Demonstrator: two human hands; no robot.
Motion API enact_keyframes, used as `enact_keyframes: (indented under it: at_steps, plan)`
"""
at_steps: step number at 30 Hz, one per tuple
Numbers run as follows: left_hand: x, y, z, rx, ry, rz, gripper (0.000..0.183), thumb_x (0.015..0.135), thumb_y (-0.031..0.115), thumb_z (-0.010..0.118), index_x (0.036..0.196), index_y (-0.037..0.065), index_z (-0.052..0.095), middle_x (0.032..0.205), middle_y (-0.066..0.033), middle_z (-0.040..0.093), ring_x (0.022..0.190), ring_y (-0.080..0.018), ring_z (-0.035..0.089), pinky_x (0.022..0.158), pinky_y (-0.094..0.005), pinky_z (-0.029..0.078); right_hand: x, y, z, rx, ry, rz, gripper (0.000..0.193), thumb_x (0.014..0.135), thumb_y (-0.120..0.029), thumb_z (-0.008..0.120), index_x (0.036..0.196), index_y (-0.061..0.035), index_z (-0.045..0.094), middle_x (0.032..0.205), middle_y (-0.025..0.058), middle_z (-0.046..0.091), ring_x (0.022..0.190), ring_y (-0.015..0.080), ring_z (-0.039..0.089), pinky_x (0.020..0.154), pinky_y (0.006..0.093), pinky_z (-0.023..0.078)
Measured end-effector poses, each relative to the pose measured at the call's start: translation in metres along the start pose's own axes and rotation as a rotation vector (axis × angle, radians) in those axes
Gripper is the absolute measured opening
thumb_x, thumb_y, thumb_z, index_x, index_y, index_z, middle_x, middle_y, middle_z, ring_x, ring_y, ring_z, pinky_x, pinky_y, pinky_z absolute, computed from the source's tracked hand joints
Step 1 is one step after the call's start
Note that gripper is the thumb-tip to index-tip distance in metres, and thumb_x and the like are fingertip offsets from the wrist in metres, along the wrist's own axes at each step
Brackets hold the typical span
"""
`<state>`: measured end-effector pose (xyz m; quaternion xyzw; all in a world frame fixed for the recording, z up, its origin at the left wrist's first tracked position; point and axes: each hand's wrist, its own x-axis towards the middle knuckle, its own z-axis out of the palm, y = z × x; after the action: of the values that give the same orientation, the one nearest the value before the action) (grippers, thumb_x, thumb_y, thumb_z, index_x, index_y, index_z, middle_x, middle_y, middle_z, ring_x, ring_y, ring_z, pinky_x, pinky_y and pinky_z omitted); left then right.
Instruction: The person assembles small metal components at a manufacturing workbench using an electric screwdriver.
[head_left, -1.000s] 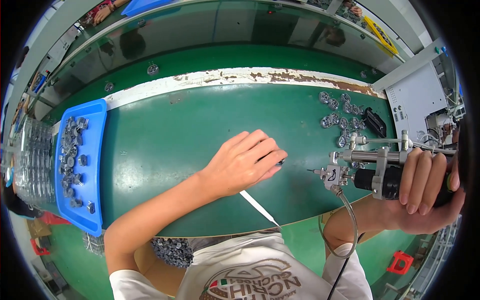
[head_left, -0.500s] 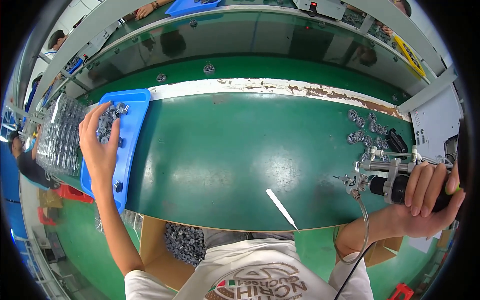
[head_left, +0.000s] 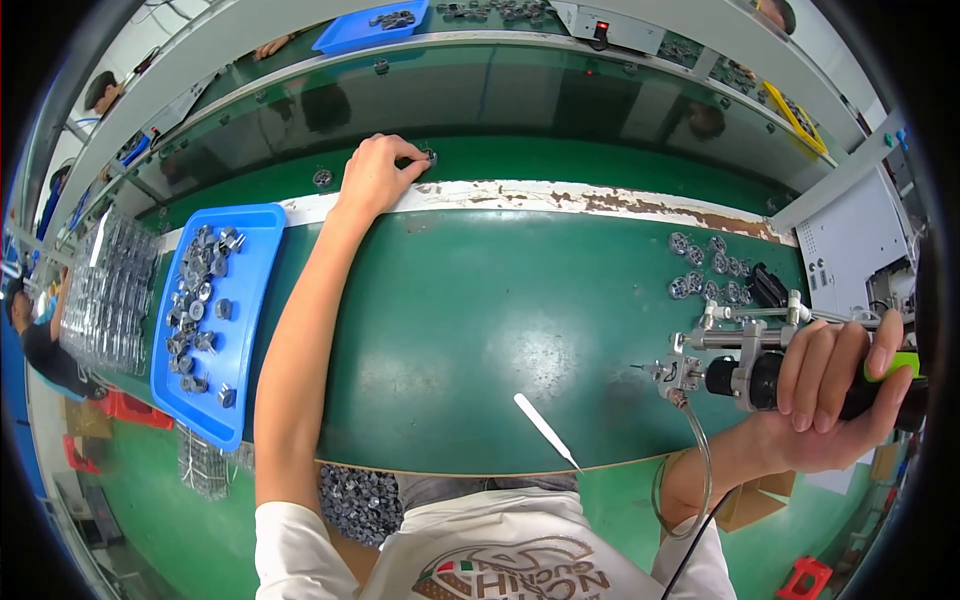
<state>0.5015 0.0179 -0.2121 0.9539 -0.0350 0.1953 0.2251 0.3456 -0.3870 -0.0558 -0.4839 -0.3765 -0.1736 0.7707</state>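
Note:
My left hand (head_left: 378,175) reaches past the worn white strip, thumb and fingers pinched on a small round metal-grey part (head_left: 430,157) on the green belt. How much of the part is inside the grip is hidden by the fingers. A similar round part (head_left: 322,178) lies on the belt left of that hand. At the right, my right hand (head_left: 835,375) is wrapped around a black power screwdriver (head_left: 762,382) with a metal head, held level, its thin tip pointing left. A clear tube (head_left: 706,440) loops down from the head.
A blue tray (head_left: 262,270) with several small grey parts sits at the left, beside stacked clear plastic trays (head_left: 105,300). White tweezers (head_left: 543,428) lie near the front edge. Several round parts (head_left: 694,256) and a white machine (head_left: 860,240) are at the right. Co-workers sit beyond.
My left hand has left the blue tray and moved right and away to the round part on the belt. My right hand keeps its hold on the screwdriver. The view has shifted slightly.

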Motion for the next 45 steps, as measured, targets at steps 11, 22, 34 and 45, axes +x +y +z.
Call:
enact_keyframes:
  at_steps: [11, 22, 34, 45]
  plan:
    - [-0.124, 0.161, 0.006, -0.388, -0.274, 0.688, 0.013, 0.076, 0.011, 0.085, 0.088, 0.011, 0.079, 0.092, 0.0008, 0.069, 0.088, -0.0211, 0.064, 0.075, -0.0365, 0.056, 0.005, 0.019, 0.001, 0.024, -0.005, 0.053, 0.020, 0.103, -0.030, 0.052, 0.096, -0.0111, 0.048, 0.049, -0.0033, 0.048, 0.036, 0.0055, 0.044, 0.036, 0.0173, 0.039]
    - [-0.146, 0.164, 0.031, -0.536, -0.175, 0.636, 0.020, 0.072, 0.010, 0.086, 0.090, 0.009, 0.079, 0.108, 0.0005, 0.072, 0.091, -0.0219, 0.063, 0.073, -0.0344, 0.057, -0.010, 0.042, 0.007, 0.010, -0.043, 0.096, 0.020, 0.102, -0.029, 0.051, 0.097, -0.0104, 0.047, 0.053, -0.0010, 0.051, 0.040, 0.0073, 0.049, 0.038, 0.0208, 0.043]
    - [-0.147, 0.165, 0.032, -0.570, -0.179, 0.616, 0.019, 0.071, 0.010, 0.086, 0.089, 0.008, 0.079, 0.106, -0.0003, 0.072, 0.090, -0.0220, 0.063, 0.073, -0.0348, 0.057, -0.007, 0.052, 0.012, -0.037, -0.065, 0.192, 0.021, 0.106, -0.030, 0.047, 0.096, -0.0113, 0.045, 0.055, -0.0024, 0.049, 0.041, 0.0066, 0.045, 0.039, 0.0209, 0.040]
    - [-0.148, 0.162, 0.032, -0.546, -0.150, 0.626, 0.023, 0.072, 0.009, 0.087, 0.093, 0.008, 0.076, 0.102, -0.0007, 0.072, 0.086, -0.0205, 0.062, 0.069, -0.0337, 0.055, 0.004, 0.024, 0.007, -0.036, -0.019, 0.096, 0.020, 0.101, -0.028, 0.054, 0.091, -0.0108, 0.051, 0.049, -0.0050, 0.047, 0.038, 0.0029, 0.043, 0.040, 0.0157, 0.043]
